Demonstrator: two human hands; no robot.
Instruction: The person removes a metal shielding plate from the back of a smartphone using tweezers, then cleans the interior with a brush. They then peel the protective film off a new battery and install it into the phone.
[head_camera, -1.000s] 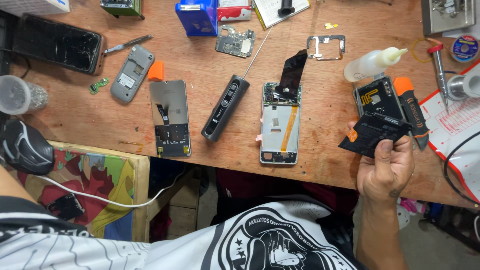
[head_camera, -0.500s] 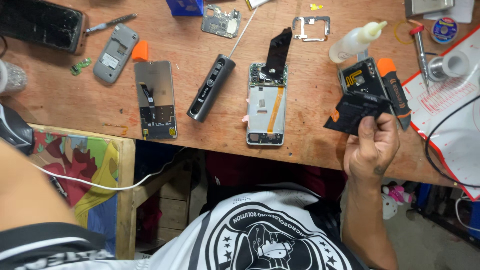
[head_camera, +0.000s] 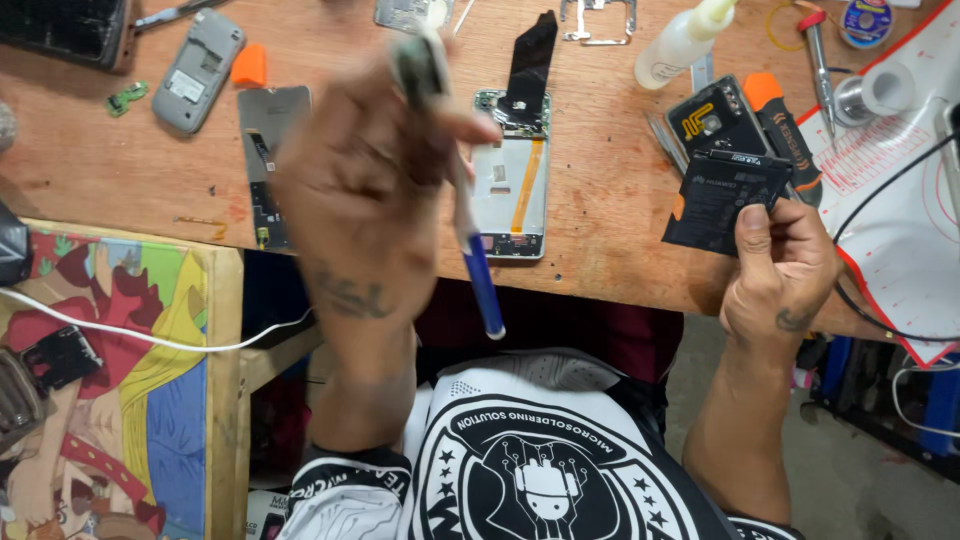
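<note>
- Left hand (head_camera: 365, 190) raised above tabletop (head_camera: 600, 200), blurred, fingers closed around blue-tipped tool (head_camera: 470, 250).
- Right hand (head_camera: 785, 265) at near edge of tabletop, pinching black battery (head_camera: 722, 195) by its corner.
- Opened phone (head_camera: 515, 185) flat between both hands, near that edge.

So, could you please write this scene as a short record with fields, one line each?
Left hand: raised and blurred, gripping a blue-tipped tool
Right hand: holding a flat black battery at the table edge
Centre: opened phone frame with an orange ribbon, lying on the wooden table
Left part: grey back cover, small orange piece
Right part: squeeze bottle, orange-handled tool
</note>
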